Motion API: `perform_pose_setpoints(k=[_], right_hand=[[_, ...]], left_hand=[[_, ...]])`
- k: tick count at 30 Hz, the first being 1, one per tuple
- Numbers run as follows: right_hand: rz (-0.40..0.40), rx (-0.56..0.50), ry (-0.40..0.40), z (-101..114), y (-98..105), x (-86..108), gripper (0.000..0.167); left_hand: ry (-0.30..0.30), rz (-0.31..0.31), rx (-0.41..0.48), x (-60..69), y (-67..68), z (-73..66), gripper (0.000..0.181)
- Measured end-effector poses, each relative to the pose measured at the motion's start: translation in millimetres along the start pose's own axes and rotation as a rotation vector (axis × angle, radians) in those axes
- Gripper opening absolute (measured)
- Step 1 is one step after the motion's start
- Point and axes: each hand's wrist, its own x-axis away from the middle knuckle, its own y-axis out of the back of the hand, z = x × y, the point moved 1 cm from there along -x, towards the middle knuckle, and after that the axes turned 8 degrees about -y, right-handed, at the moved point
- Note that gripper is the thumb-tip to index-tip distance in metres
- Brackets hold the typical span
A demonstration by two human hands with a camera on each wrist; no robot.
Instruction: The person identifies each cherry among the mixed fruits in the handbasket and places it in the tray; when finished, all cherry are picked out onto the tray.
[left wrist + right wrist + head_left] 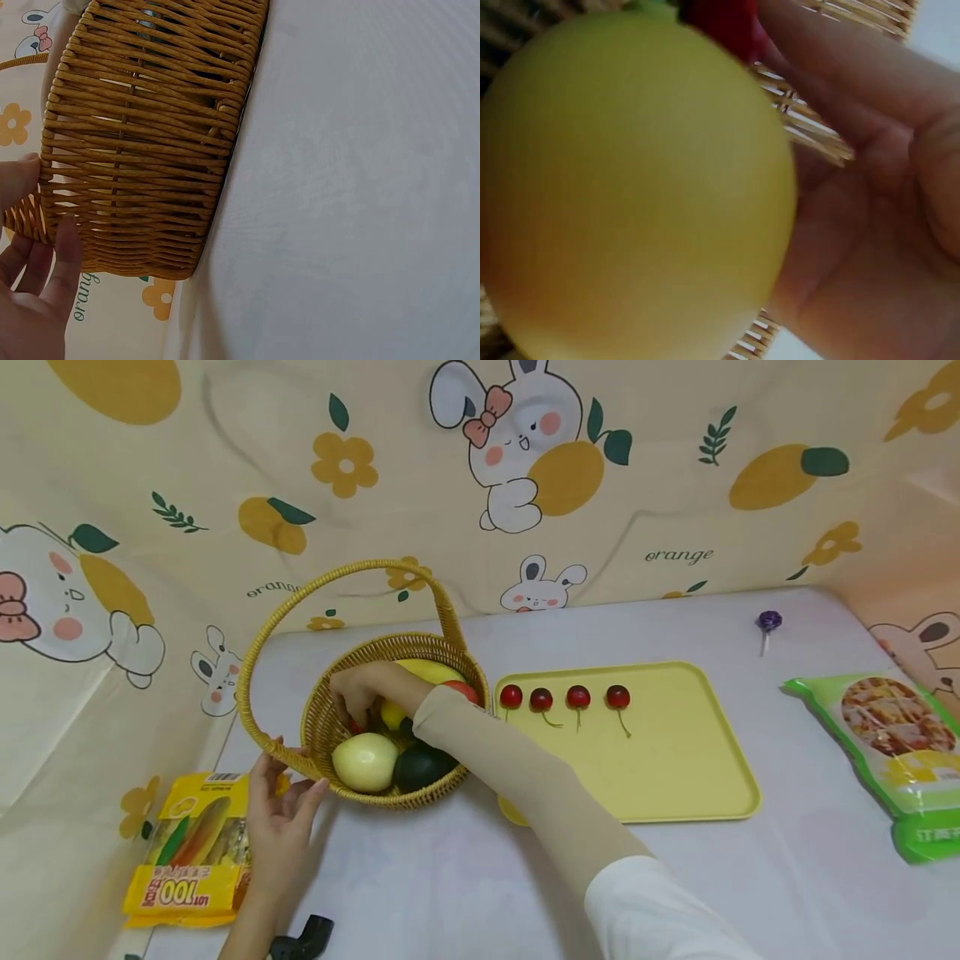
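Observation:
A wicker basket [318, 735] with a tall handle stands left of centre. My left hand [281, 814] holds its near left rim at the foot of the handle; in the left wrist view the thumb and fingers [64, 259] lie on either side of the weave. Inside the basket, my right hand [360, 689] reaches down with bent fingers onto a small red fruit [724, 26], mostly hidden. Near it lie a pale yellow-green round fruit [365, 762], a dark green fruit [423, 767], a yellow fruit [392, 714], a banana [431, 670] and a larger red fruit [462, 690].
Right of the basket lies a yellow tray [675, 768] with several stemmed cherries [578, 697] in a row. A purple lollipop [769, 621] and a green snack bag [900, 760] are farther right. A yellow packet [191, 852] lies at the left, beside my left hand.

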Motion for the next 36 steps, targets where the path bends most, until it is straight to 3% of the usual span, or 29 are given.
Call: perform_pose_setpoints(k=[3,6,10,16,20,23,29,33,36], right_hand=[[0.007,0.138,0.021,2.0,-2.1,-1.5,0.019],[-0.009,0.140,0.040,-0.3,-2.7,-2.6,0.015],[-0.033,-0.003,0.073,-5.7,-0.7,-1.0,0.020],[-0.067,-0.153,0.159,-7.3,6.7,5.3,0.025],[-0.070,-0.329,0.217,-8.2,15.2,18.5,0.025],[-0.099,-0.438,0.289,-12.8,21.0,36.8,0.028],[-0.339,-0.340,0.463,-35.5,24.1,97.7,0.028],[-0.490,-0.424,0.491,-63.0,5.9,145.1,0.029],[-0.549,-0.484,0.439,-90.1,-20.6,179.8,0.027]], left_hand=[[-0.011,0.005,0.001,-1.2,0.0,0.8,0.076],[-0.006,0.007,-0.009,-1.4,-0.1,0.9,0.077],[0.004,0.007,-0.015,-1.0,-1.2,0.7,0.077],[-0.039,0.006,0.010,-3.2,-3.6,1.4,0.074],[-0.025,-0.002,0.027,-5.3,-3.5,0.4,0.074],[-0.021,-0.004,0.012,-6.5,-2.9,-1.1,0.075],[-0.031,-0.001,-0.014,-4.7,-1.0,-2.6,0.075],[-0.028,-0.007,-0.015,-3.2,-0.7,-2.7,0.075],[-0.017,-0.017,0.003,-1.9,-1.5,-2.1,0.075]])
